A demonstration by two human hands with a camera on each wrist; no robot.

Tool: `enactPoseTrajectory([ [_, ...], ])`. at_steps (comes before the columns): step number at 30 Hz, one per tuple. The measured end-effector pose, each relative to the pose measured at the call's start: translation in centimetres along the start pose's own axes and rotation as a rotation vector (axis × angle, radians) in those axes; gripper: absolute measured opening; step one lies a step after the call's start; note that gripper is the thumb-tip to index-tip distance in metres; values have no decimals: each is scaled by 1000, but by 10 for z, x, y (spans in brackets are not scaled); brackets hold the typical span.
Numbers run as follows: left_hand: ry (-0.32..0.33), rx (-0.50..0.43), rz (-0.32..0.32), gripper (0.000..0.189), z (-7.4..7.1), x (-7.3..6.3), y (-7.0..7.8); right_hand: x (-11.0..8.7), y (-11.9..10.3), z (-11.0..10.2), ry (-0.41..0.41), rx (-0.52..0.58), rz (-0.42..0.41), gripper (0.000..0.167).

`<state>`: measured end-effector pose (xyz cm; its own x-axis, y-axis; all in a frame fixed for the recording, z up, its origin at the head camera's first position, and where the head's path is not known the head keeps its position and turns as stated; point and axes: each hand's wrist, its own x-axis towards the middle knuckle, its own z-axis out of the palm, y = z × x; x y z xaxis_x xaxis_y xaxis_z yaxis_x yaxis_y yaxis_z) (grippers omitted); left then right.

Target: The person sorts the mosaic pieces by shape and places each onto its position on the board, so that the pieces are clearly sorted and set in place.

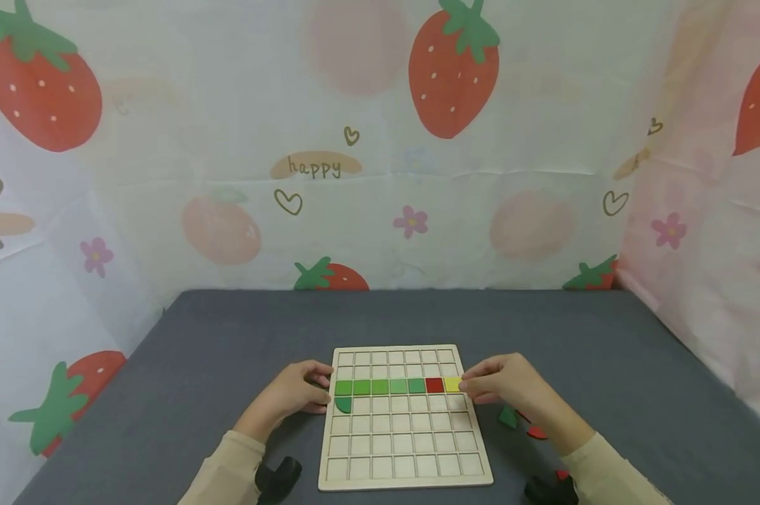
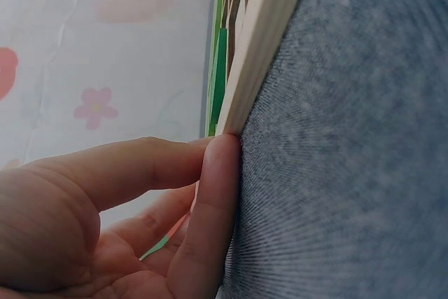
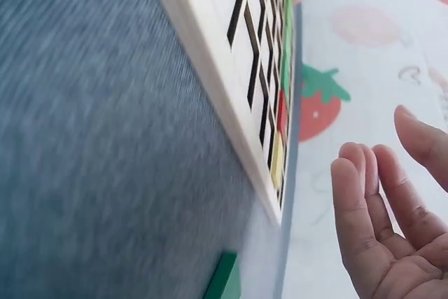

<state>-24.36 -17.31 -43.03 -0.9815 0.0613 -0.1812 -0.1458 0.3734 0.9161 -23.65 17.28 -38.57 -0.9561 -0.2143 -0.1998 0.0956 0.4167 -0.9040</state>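
Observation:
A pale wooden grid board (image 1: pixel 411 443) lies flat on the table. Across its third row runs a line of square tiles: several green tiles (image 1: pixel 380 387), a red tile (image 1: pixel 434 385) and a yellow tile (image 1: pixel 452 384) at the right end. Below the leftmost square sits a dark green quarter-round tile (image 1: pixel 344 405). My left hand (image 1: pixel 297 388) holds the board's left edge with thumb and fingertips, also visible in the left wrist view. Beside the yellow tile is my right hand (image 1: pixel 509 382); its bent fingers (image 3: pixel 352 194) hold nothing and look apart from the board in the right wrist view.
Right of the board, partly under the right forearm, lie a green piece (image 1: pixel 508 418), a red piece (image 1: pixel 537 433) and another red piece (image 1: pixel 563 475). A dark grey cloth (image 1: pixel 260 330) covers the table. Strawberry-print curtains (image 1: pixel 380 231) enclose the back and sides.

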Motion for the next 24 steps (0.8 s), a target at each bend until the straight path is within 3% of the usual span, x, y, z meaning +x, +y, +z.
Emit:
enactPoseTrajectory([
  [7, 1, 6, 3, 50, 0, 1, -1, -4, 12, -20, 28, 2, 59, 39],
  [24, 6, -2, 15, 50, -1, 1, -3, -4, 35, -51, 24, -116, 70, 39],
])
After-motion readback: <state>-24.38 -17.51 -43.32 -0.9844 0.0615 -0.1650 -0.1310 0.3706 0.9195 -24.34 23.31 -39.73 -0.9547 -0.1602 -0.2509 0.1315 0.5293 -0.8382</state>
